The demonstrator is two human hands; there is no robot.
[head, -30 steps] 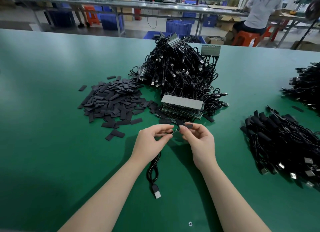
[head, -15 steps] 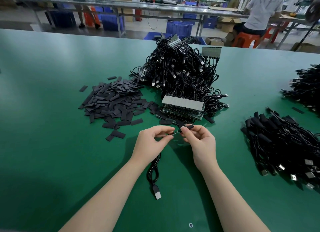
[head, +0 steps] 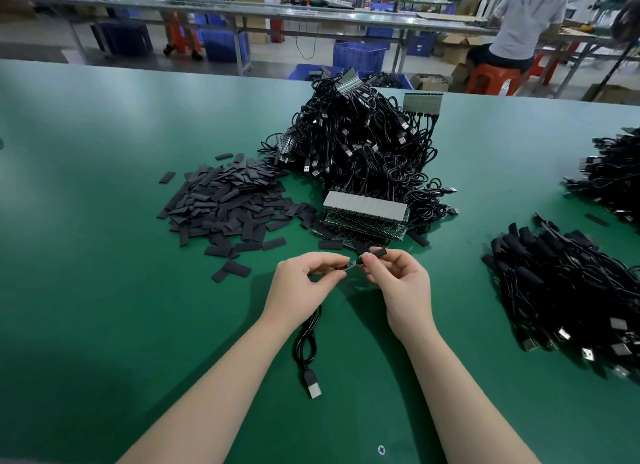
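1 short black sleeve [head: 375, 253] sat pinched between the thumb and fingers of my right hand [head: 401, 283], its near end meeting the tip of the small circuit board [head: 351, 265] that my left hand [head: 304, 283] pinched. Both hands were close together, just above the table [head: 104, 290] and a little in front of me. I judged the sleeve barely started: most of the bare board showed between my fingertips, so sliding it fully over was left to do.

From under my left hand the board's thin, glossy cable [head: 306, 339] dropped in a loose loop onto the green mat and ended in a flat metal USB plug [head: 313, 389].

Beyond my hands lay a stack of board panels [head: 365, 209], pale on top and green at the edges. Left of it spread a heap of flat, matte black sleeves [head: 225, 207], each a small rectangle. Behind rose a tangled mound of cables [head: 363, 151], which I took for those waiting their turn. To my right lay a bundle of cables [head: 571, 290] with plump black sleeves on their ends, apparently the finished ones. With so much unsleeved stock, the job looked far from over.
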